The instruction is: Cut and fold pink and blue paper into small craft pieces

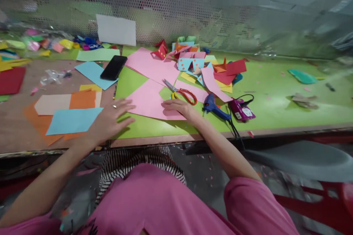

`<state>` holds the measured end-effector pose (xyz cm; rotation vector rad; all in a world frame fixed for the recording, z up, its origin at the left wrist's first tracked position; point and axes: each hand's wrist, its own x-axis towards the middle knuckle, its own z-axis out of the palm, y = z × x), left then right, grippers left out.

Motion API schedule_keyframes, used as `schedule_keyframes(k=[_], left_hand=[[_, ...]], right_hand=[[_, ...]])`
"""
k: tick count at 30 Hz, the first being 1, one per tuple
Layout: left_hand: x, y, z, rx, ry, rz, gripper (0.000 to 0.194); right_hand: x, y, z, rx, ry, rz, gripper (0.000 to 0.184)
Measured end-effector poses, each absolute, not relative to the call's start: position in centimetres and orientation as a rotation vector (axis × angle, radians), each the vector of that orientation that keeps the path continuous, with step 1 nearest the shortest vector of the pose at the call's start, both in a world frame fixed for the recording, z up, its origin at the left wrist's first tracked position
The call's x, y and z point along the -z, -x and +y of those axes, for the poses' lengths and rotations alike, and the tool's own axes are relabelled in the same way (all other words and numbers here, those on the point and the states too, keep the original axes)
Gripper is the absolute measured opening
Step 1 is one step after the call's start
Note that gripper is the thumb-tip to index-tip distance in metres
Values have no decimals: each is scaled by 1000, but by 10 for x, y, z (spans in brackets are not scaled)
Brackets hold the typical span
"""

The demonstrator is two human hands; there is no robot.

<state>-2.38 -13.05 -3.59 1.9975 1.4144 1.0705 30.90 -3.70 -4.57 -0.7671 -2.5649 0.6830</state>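
Note:
A pink sheet of paper (146, 101) lies flat on the green tabletop in front of me. My left hand (111, 119), with a ring on one finger, is spread at the sheet's left edge, its fingertips reaching the paper. On the sheet's right part rests my right hand (180, 108), palm down with the fingers stretched out and nothing gripped. Just beyond it are scissors (183, 93) with red-orange handles, blades pointing up and left. A blue glue gun (215, 108) lies right of my right hand. Another pink sheet (153, 64) is farther back.
Left of me are a black phone (114, 68), a light blue sheet (73, 120) and orange paper (82, 99). Cut and folded coloured paper pieces (193, 64) pile up at the back. A purple power socket (242, 110) with a cable sits right. Behind stands a perforated metal panel (165, 3).

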Motion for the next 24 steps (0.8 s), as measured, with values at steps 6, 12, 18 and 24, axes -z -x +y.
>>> schedule_keyframes(k=[6,12,18,24], left_hand=[[52,-13,-117,-606,-2309,1236,25],[50,-28,-136,-706,-2275,1279,26],[30,-31,-141,-639,-2303,1348,22],[3,-25,-100,-214,-2357,1768,45]], right_hand=[[33,-318,-38,-555,918,-2518,37],[2,-308,-83,-406,1056,-2449,37],[-12,-295,-104,-727,1391,-2263,44],[-14,-284,-97,-968,1616,-2295,65]])
